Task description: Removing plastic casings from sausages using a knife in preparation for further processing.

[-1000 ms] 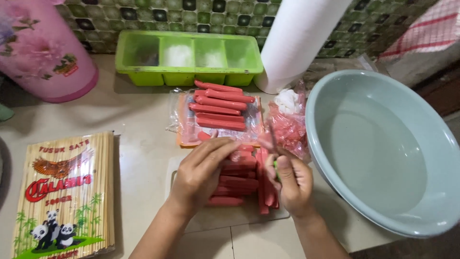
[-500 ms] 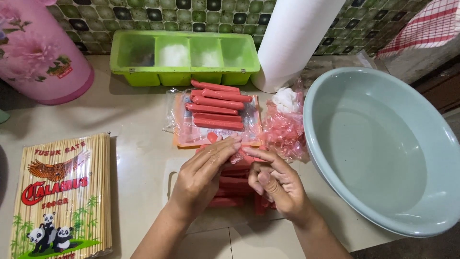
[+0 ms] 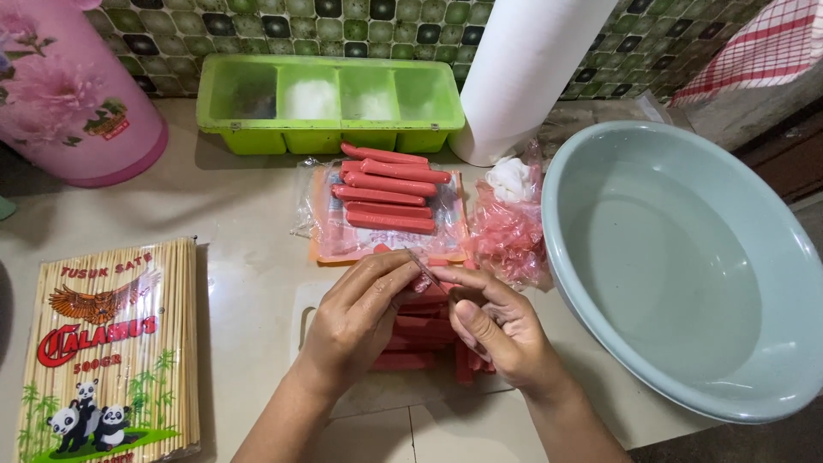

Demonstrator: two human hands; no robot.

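Basin: large pale blue-green round plastic basin [image 3: 686, 257] at the right of the counter; nothing visible inside.
Flask: pink flowered cylindrical plastic flask [image 3: 69, 94] at far left; contents not visible.
Roll: white paper towel roll [image 3: 527, 69] standing upright between the tray and the basin.
Tray: lime green four-compartment plastic tray [image 3: 330, 107] at the back; white powder or grains in the two middle compartments, the left one dark, the right one appearing bare.
Skewers: clear printed packet of bamboo skewers [image 3: 111, 343] lying flat at left, sealed as far as can be told.
Open pack: orange-backed plastic pack of red sausages [image 3: 386, 197], about six sticks lying loose on it.
Wrappers: heap of crumpled pink-clear plastic casings [image 3: 506, 231], just beside the pack.
Work piece: red sausage in thin film [image 3: 420, 283], over a pile of red sausages [image 3: 411, 334] on a white cutting board [image 3: 300, 313].
Handling: judged light, soft, bendable; film likely slippery; best held mid-length while pinching the film end.
Left hand [image 3: 356, 321]: fingers closed on the sausage.
Right hand [image 3: 493, 321]: thumb and forefinger pinching its film.
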